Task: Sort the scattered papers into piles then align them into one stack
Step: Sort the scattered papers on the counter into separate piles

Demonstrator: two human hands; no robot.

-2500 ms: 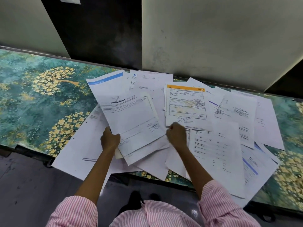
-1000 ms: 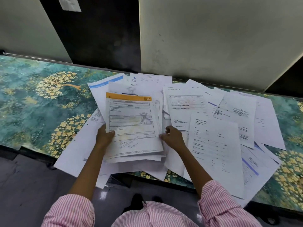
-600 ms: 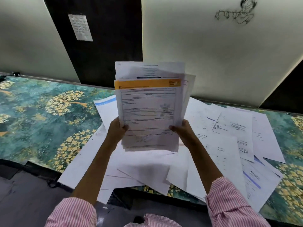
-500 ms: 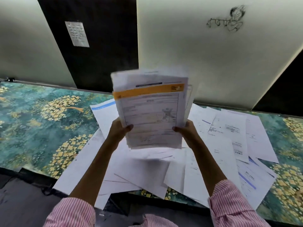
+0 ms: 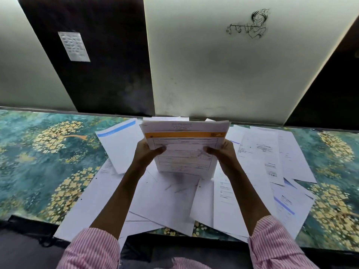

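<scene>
I hold a bundle of papers [image 5: 184,150] upright between both hands; its front sheet has an orange band across the top. The bundle's lower edge rests on the loose sheets beneath it. My left hand [image 5: 145,152] grips the left side and my right hand [image 5: 223,153] grips the right side, thumbs on the front sheet. Several scattered white papers [image 5: 167,200] lie overlapping on the table below and around the bundle. One sheet with a blue stripe [image 5: 120,140] lies to the left. More printed sheets [image 5: 272,156] spread to the right.
The table [image 5: 38,162] has a teal cover with yellow flowers, bare on its left part and far right. Some sheets overhang the near edge. A pale wall panel [image 5: 213,74] and a dark panel [image 5: 106,65] with a small note rise right behind the table.
I laid the orange-banded sheet onto the left pile, lifted the gathered bundle with both hands, then brought it down so its bottom edge meets the sheets on the table.
</scene>
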